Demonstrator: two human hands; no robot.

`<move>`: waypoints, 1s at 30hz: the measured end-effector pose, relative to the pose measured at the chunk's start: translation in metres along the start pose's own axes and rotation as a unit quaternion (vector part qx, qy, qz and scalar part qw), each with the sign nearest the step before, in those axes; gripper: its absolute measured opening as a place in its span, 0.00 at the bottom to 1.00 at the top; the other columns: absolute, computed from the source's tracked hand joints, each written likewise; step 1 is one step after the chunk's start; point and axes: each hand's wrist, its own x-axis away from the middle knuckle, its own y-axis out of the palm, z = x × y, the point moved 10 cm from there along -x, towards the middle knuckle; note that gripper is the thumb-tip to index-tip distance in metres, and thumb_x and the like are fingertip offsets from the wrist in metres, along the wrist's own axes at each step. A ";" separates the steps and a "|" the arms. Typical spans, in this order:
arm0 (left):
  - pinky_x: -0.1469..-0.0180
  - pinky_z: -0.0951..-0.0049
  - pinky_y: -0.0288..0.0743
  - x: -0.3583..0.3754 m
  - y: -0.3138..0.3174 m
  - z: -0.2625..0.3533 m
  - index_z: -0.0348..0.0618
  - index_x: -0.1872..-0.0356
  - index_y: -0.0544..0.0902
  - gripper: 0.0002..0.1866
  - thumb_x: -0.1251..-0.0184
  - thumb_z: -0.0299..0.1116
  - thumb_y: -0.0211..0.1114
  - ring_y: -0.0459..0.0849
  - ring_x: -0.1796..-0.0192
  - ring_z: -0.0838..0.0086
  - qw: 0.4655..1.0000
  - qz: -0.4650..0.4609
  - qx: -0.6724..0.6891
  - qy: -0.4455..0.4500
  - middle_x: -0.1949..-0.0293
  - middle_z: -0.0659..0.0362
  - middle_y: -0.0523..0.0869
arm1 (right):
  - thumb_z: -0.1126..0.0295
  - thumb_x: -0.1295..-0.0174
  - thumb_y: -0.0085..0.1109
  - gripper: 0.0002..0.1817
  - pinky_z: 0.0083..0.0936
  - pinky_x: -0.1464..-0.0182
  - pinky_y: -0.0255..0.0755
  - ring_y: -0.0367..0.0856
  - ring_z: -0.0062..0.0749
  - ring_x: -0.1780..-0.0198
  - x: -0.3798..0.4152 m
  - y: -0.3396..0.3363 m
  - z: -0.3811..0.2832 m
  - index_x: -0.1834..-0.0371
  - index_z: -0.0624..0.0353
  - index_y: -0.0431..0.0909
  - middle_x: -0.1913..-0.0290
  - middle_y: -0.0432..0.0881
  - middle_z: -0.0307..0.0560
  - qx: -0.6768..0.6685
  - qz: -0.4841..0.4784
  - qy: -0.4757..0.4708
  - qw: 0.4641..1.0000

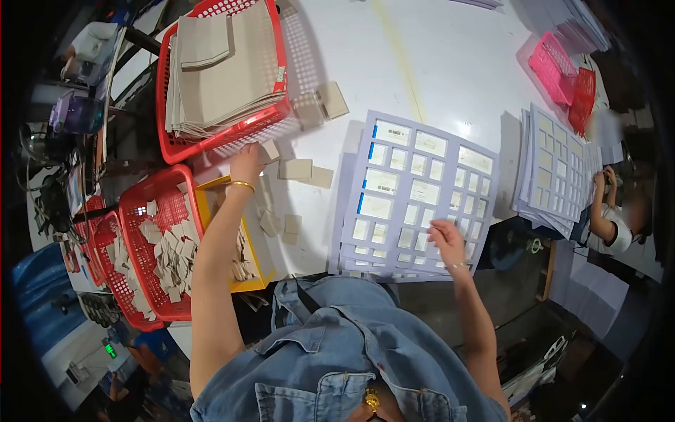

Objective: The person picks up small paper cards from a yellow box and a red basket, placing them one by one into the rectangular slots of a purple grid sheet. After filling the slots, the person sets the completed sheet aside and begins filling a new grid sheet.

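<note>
My left hand point(246, 163), with a gold bangle at the wrist, reaches between the red baskets and pinches the edge of a small grey cardboard piece point(269, 150). More cardboard pieces point(295, 169) lie flat just right of it. My right hand point(448, 245) hovers over or lightly touches the lower right of a pale lilac sheet point(451, 151) with rows of rectangular windows; its fingers are loosely curled and apart, holding nothing visible. Blue strips point(363, 184) mark the left edges of several windows. Similar sheets are stacked underneath.
A red basket point(285, 67) of large cardboard sheets stands at upper left. Below it are a red basket point(126, 235) of small cardboard pieces and a yellow box point(266, 271). More windowed sheets point(555, 165) and a pink basket point(552, 67) are at right, where another person's hands point(605, 179) work.
</note>
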 end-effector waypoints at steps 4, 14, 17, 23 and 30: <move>0.44 0.60 0.71 0.026 -0.046 0.066 0.45 0.41 0.74 0.35 0.55 0.35 0.75 0.79 0.47 0.58 0.982 0.089 0.136 0.096 0.50 0.54 0.80 | 0.73 0.37 0.61 0.18 0.19 0.63 0.74 0.80 0.21 0.64 -0.022 0.100 -0.034 0.44 0.60 0.73 0.57 0.81 0.42 -0.032 -0.075 -0.099 0.992; 0.36 0.55 0.63 0.088 -0.110 0.272 0.43 0.33 0.66 0.47 0.60 0.35 0.78 0.70 0.36 0.54 0.916 0.153 0.262 0.261 0.36 0.48 0.70 | 0.71 0.37 0.62 0.04 0.14 0.81 0.64 0.77 0.14 0.76 -0.069 0.000 -0.060 0.64 0.58 0.76 0.74 0.79 0.34 -0.077 0.155 -0.065 0.983; 0.34 0.55 0.61 0.089 -0.068 0.260 0.42 0.31 0.63 0.47 0.55 0.36 0.77 0.66 0.32 0.52 0.938 0.066 0.248 0.232 0.32 0.46 0.66 | 0.68 0.35 0.60 0.05 0.14 0.82 0.62 0.75 0.15 0.77 -0.095 -0.138 -0.042 0.64 0.57 0.78 0.75 0.79 0.34 -0.052 0.285 -0.096 0.952; 0.33 0.56 0.59 0.114 0.009 0.242 0.38 0.31 0.63 0.44 0.52 0.36 0.74 0.65 0.31 0.52 0.958 -0.032 0.227 0.174 0.34 0.46 0.68 | 0.69 0.37 0.60 0.08 0.16 0.82 0.62 0.74 0.16 0.76 -0.147 -0.228 -0.021 0.59 0.61 0.80 0.73 0.81 0.35 0.047 0.276 -0.004 0.960; 0.32 0.56 0.60 0.116 0.013 0.248 0.36 0.33 0.64 0.42 0.50 0.35 0.73 0.66 0.32 0.53 0.959 -0.039 0.234 0.156 0.36 0.46 0.70 | 0.70 0.40 0.63 0.11 0.22 0.76 0.69 0.77 0.22 0.69 -0.184 -0.213 -0.011 0.56 0.62 0.79 0.69 0.82 0.38 0.133 0.203 0.008 0.970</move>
